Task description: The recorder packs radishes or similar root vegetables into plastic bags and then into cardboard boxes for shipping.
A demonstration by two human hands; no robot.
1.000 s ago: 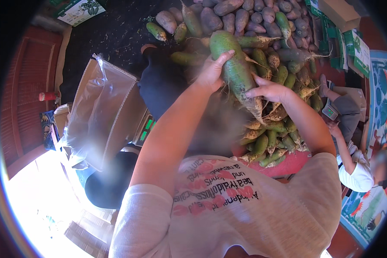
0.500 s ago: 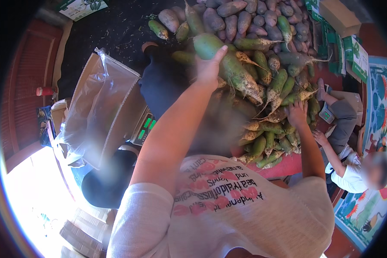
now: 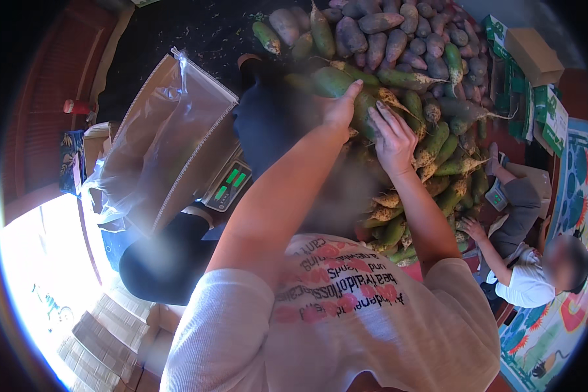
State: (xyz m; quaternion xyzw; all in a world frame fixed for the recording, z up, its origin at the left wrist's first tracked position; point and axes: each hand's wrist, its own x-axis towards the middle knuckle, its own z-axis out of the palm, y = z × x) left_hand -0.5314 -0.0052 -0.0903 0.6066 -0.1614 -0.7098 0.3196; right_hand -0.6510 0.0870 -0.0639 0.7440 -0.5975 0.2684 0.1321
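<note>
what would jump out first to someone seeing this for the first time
The big heap of green and purplish radishes fills the top right. Both hands are on one green radish at its near edge, the left hand beside the right hand. To the left stands a cardboard box lined with a clear bag, with a scale's green display just below it.

green radish (image 3: 336, 83) | long, rooty tip | lying atop heap – held
</note>
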